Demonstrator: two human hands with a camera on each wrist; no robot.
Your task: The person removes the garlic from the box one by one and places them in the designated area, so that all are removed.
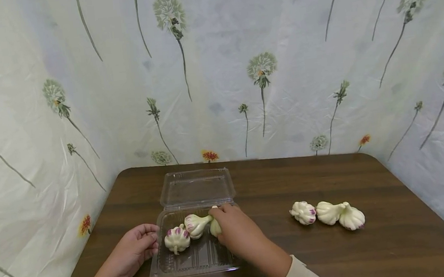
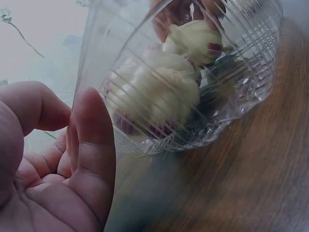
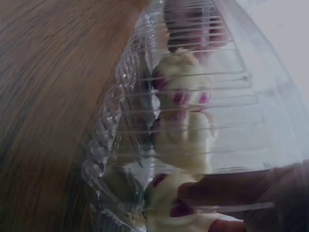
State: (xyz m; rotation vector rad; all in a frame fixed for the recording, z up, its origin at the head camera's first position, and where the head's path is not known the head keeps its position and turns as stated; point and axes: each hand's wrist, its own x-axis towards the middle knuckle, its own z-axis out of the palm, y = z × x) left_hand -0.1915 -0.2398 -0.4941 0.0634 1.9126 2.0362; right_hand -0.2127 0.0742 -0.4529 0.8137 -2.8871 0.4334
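Observation:
A clear plastic clamshell container (image 1: 194, 269) lies with its lid (image 1: 196, 187) folded back, away from me. My left hand (image 1: 134, 249) pinches its left rim between thumb and finger, as the left wrist view shows up close. Inside, one white garlic bulb (image 1: 177, 240) with purple streaks sits at the left. A second bulb (image 1: 195, 225) lies against it, stem pointing right. Within the container's right half, my right hand (image 1: 241, 232) grips a third garlic bulb (image 1: 215, 228), partly hidden behind the fingers. Through the ribbed wall, the right wrist view shows fingertips on this bulb (image 3: 166, 200).
To the right on the brown wooden table (image 1: 273, 258), three more garlic bulbs lie in a row: one at the left (image 1: 303, 213), one in the middle (image 1: 328, 213) and one at the right (image 1: 352, 218). A dandelion-patterned curtain (image 1: 215, 68) hangs behind the table and along its sides.

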